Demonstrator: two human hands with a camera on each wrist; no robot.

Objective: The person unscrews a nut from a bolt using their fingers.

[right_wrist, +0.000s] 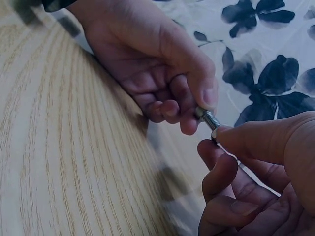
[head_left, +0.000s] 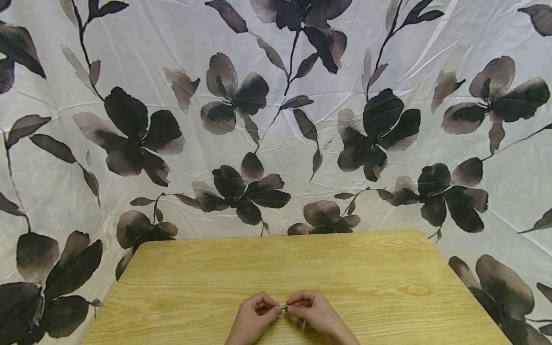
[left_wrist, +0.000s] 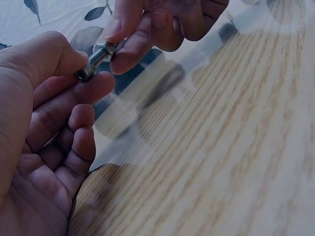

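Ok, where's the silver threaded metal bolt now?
Head view, bottom centre: the bolt is held between the left hand and right hand, over the yellow wood-grain table.

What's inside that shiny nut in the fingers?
The bolt seems to go inside the nut: its threads lead right up to it. The right hand covers the far end, so whether any bolt pokes out can't be seen.

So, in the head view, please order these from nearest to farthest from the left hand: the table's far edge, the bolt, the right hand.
1. Bolt, pinched by the left hand.
2. Right hand, just right of the bolt.
3. Table's far edge, beyond both hands.
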